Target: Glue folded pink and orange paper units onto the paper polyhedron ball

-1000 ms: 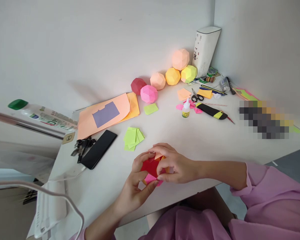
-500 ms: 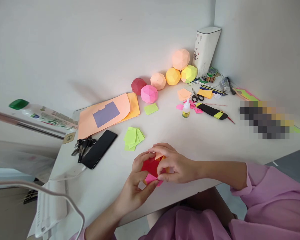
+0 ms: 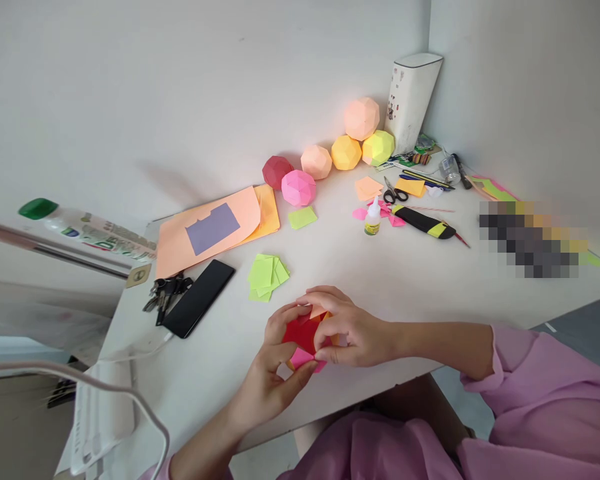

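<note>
Between my hands is a partly formed folded-paper ball (image 3: pixel 300 333), with red, pink and orange faces and an open hollow turned up toward me. My left hand (image 3: pixel 275 367) is closed around its left side, thumb on the pink lower edge. From the right, my right hand (image 3: pixel 350 330) pinches the rim near that same pink piece, and its other fingers curl over the far edge. Parts of the paper ball are hidden behind my fingers. Just beyond my left hand lies a loose pile of green paper squares (image 3: pixel 267 277).
Finished paper balls (image 3: pixel 347 153) line the wall. A small glue bottle (image 3: pixel 373 220) stands near scissors (image 3: pixel 396 193) and a black cutter (image 3: pixel 425 222). At left lie a phone (image 3: pixel 200 298), keys (image 3: pixel 165 290) and peach paper sheets (image 3: pixel 173 247). A white cable (image 3: pixel 145 407) crosses the lower left.
</note>
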Demonstrator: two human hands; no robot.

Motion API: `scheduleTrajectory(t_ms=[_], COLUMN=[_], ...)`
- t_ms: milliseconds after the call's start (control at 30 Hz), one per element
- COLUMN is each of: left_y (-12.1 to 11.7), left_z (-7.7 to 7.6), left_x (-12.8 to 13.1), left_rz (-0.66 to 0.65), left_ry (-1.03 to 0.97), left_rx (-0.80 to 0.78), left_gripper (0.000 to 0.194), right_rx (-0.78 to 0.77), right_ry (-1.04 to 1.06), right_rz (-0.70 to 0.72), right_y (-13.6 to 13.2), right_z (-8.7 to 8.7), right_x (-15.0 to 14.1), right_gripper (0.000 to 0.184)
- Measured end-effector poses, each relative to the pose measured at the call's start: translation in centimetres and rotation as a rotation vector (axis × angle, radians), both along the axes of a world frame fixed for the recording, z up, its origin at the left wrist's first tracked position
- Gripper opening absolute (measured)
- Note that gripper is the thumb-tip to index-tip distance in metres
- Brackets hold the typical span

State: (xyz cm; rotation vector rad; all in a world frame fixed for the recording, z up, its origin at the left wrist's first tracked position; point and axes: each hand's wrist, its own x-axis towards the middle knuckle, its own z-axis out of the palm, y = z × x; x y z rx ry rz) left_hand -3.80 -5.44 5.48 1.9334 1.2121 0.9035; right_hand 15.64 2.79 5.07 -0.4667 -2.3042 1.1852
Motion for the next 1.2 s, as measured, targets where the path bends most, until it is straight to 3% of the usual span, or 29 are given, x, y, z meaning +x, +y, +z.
scheduleTrajectory(t_ms=[700, 1000, 1200], left_y=[0.1, 0.4, 0.8], left_z=[-0.4, -0.9, -1.3], left_x=[0.3, 0.3, 0.1], left_rz=[0.022, 0.069, 0.143], left_ry=[0.054, 0.163, 0.274], left_rx=[0.122, 0.333, 0.390], left_gripper=[0.024, 0.020, 0.015], right_rx=[0.175, 0.404, 0.457], right_ry=[-0.039, -0.036, -0.093], right_rz=[0.055, 0.014, -0.024], right_y=[0.5, 0.6, 0.7], right_z=[-0.4, -1.1, -0.9], right_x=[0.1, 0.0, 0.1], right_gripper=[0.017, 0.026, 0.024])
